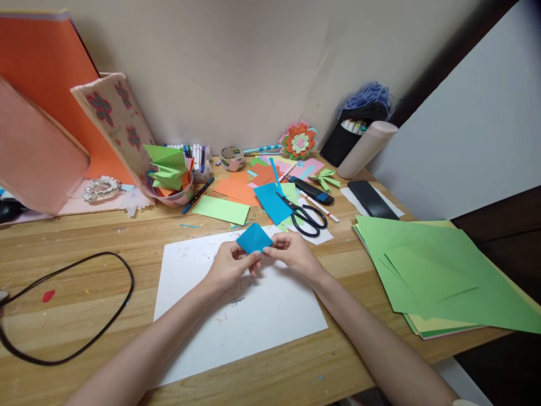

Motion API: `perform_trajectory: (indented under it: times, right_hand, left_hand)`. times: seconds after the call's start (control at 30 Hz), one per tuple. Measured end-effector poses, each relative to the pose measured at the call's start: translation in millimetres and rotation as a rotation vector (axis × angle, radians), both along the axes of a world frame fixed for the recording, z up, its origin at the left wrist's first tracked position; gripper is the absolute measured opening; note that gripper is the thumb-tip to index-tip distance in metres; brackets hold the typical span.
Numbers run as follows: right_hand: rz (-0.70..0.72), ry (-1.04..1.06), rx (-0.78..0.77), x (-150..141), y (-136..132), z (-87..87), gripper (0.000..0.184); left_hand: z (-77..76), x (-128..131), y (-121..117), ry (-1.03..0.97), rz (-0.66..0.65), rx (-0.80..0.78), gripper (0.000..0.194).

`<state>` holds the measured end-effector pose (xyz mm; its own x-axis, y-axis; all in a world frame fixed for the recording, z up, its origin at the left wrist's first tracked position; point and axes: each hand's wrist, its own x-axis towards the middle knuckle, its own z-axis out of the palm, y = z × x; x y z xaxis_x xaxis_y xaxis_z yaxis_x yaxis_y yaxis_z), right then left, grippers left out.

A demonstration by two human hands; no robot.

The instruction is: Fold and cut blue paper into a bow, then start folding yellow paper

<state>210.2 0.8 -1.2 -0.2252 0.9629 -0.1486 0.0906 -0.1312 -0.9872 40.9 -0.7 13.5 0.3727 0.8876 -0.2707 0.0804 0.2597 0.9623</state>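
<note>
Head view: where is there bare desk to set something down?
Mostly bare wood shows inside the black cable loop, and between the right forearm and green paper stack. It's crowded beyond the left hand and right hand, around the scissors.

Your left hand (pixel 228 265) and right hand (pixel 293 252) pinch opposite sides of the folded blue paper (pixel 255 238), held above the white sheet (pixel 270 316) on the wooden desk (pixel 355 355). Beyond your hands, the black-handled scissors (pixel 293 207) lie with their blades over the blue rectangle (pixel 269 202). Stacked coloured sheets (pixel 435 270), green on top, lie to your right; the black cable (pixel 133 277) curves to your left.
</note>
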Motion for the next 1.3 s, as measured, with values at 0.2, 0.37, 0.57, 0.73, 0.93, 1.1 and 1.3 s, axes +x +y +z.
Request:
perform_trajectory:
  times: [0.2, 0.37, 0.57, 0.73, 0.93, 1.1, 1.3]
  right_hand:
    - [0.010, 0.048, 0.040, -2, 2, 6.8, 0.023]
    - [0.007, 0.064, 0.052, -2, 3, 4.2, 0.026]
    - [-0.007, 0.105, 0.047, -3, 3, 3.3, 0.031]
    - [-0.035, 0.070, 0.109, 0, 5, 7.8, 0.029]
    - [-0.124, 0.043, 0.179, 2, 4, 2.7, 0.018]
    - [-0.249, -0.162, 0.458, 0, -3, 7.0, 0.005]
    - [-0.092, -0.240, 0.678, -3, -9, 11.7, 0.007]
  left_hand:
    - [-1.3, -3, 2, -0.061, -0.046, -0.006, 0.032]
    - [-0.6, -6, 3, -0.068, -0.050, -0.045, 0.029]
    - [1.5, -6, 3, -0.053, -0.046, -0.087, 0.030]
    - [0.4, -8, 4, -0.044, -0.108, -0.021, 0.029]
    - [-2.7, -5, 3, 0.037, -0.118, 0.014, 0.029]
    - [-6.2, -2, 6, -0.024, -0.031, 0.037, 0.040]
    - [-4.2, -10, 5, -0.144, -0.067, -0.069, 0.050]
